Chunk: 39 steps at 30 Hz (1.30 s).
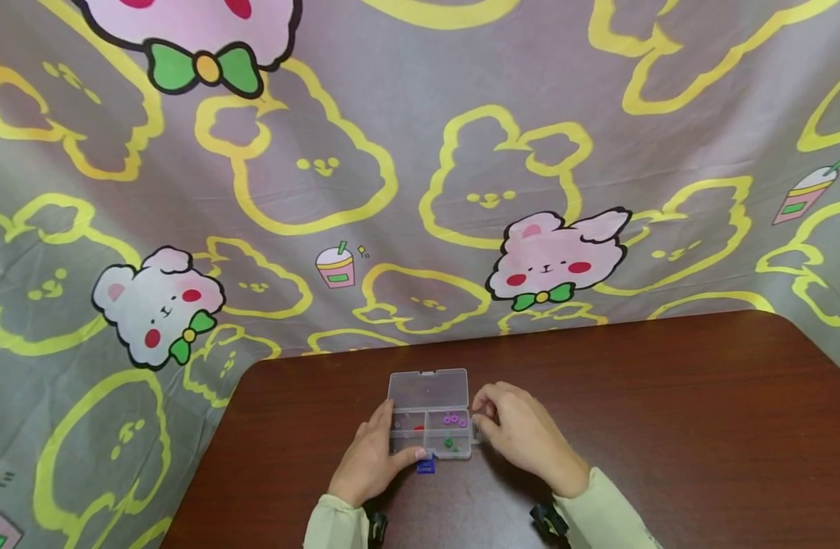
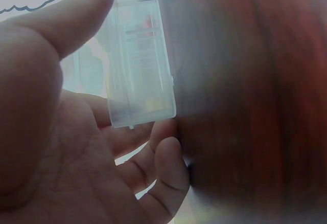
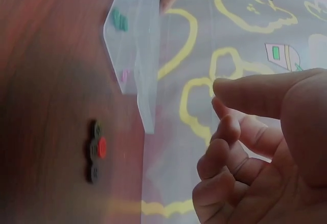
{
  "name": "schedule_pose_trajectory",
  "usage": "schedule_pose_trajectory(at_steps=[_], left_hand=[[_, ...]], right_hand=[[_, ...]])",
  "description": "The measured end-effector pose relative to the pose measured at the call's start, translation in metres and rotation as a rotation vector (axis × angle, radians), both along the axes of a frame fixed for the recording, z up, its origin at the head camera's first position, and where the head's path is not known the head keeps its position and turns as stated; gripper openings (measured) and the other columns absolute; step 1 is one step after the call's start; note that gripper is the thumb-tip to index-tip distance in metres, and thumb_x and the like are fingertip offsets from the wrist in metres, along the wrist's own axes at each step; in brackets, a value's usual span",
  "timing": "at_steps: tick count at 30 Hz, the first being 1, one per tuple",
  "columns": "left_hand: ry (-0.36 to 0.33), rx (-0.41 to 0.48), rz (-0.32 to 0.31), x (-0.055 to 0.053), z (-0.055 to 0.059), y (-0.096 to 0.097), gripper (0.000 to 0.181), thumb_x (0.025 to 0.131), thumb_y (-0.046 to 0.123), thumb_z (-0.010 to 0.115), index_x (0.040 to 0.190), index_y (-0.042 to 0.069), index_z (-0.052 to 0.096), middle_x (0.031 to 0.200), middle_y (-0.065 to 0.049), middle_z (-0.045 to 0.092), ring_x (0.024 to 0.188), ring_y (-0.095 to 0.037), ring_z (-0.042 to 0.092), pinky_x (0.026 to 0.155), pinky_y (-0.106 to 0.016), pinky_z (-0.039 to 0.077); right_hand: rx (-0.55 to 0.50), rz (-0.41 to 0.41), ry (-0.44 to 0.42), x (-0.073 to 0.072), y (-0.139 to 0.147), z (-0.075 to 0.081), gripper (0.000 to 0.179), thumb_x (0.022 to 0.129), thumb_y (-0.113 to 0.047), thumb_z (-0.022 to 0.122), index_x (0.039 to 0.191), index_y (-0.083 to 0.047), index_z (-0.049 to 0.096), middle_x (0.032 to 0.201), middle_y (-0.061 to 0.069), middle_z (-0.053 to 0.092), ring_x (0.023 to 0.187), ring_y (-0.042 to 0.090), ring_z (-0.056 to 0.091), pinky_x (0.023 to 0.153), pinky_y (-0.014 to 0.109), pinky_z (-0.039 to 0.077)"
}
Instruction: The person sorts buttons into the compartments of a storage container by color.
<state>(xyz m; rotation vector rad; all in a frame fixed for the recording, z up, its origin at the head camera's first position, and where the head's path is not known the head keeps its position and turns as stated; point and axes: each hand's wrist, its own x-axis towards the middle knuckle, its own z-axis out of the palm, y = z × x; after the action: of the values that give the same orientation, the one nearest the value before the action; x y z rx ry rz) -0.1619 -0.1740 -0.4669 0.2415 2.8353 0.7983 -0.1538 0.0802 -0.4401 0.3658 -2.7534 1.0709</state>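
A clear plastic compartment box lies on the table with its lid raised at the back. Purple beads fill part of its back right section, and green pieces lie in the front right one. Something red shows on the left. My left hand holds the box by its left end, thumb along the front edge. Beside that thumb is a small blue piece. At the right end, my right hand has bent fingers, thumb and index tips close together; I cannot tell whether they pinch something tiny.
In the right wrist view, a narrow black piece with a red round part lies on the table near the right hand. Dark brown wood extends to the right. Behind the table hangs a patterned cloth.
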Motion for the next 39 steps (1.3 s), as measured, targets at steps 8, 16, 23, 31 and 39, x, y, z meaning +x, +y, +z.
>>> schedule_pose_trajectory(at_steps=[8,16,23,31,39], left_hand=[[-0.007,0.000,0.002,0.000,0.000,0.000,0.103,0.086,0.053,0.076,0.157,-0.002,0.026,0.159,-0.023,0.031,0.142,-0.050,0.031,0.111,-0.061,0.033],[0.003,0.003,-0.002,0.000,0.000,0.000,0.103,0.086,0.052,0.076,0.156,-0.004,0.026,0.159,-0.023,0.032,0.141,-0.050,0.032,0.111,-0.060,0.033],[0.006,0.001,0.001,0.000,0.001,0.000,0.103,0.085,0.053,0.076,0.156,-0.003,0.027,0.159,-0.023,0.033,0.141,-0.050,0.032,0.111,-0.060,0.033],[-0.011,0.000,0.010,-0.001,0.001,0.001,0.102,0.086,0.053,0.076,0.157,-0.002,0.027,0.159,-0.023,0.031,0.142,-0.052,0.029,0.113,-0.062,0.029],[-0.010,-0.003,0.008,0.000,0.001,0.000,0.101,0.086,0.052,0.075,0.157,-0.002,0.027,0.159,-0.024,0.031,0.142,-0.052,0.029,0.113,-0.063,0.029]], right_hand=[[0.050,0.020,-0.035,0.000,0.014,0.000,0.015,0.086,-0.012,0.079,0.085,-0.020,0.067,0.075,-0.010,0.049,0.069,0.008,0.046,0.061,0.027,0.040],[0.063,0.036,-0.072,-0.002,0.025,-0.003,0.015,0.086,-0.010,0.078,0.085,-0.020,0.067,0.076,-0.009,0.050,0.070,0.008,0.047,0.062,0.028,0.042],[0.074,0.061,-0.098,-0.004,0.029,-0.007,0.015,0.086,-0.010,0.079,0.086,-0.021,0.068,0.076,-0.009,0.051,0.071,0.009,0.048,0.064,0.029,0.044],[0.088,0.059,-0.139,-0.008,0.032,-0.014,0.015,0.087,-0.009,0.078,0.085,-0.020,0.069,0.076,-0.007,0.050,0.070,0.011,0.047,0.063,0.031,0.043],[0.109,0.071,-0.119,-0.009,0.034,-0.023,0.014,0.086,-0.010,0.078,0.085,-0.020,0.068,0.075,-0.008,0.050,0.068,0.009,0.047,0.062,0.030,0.043]])
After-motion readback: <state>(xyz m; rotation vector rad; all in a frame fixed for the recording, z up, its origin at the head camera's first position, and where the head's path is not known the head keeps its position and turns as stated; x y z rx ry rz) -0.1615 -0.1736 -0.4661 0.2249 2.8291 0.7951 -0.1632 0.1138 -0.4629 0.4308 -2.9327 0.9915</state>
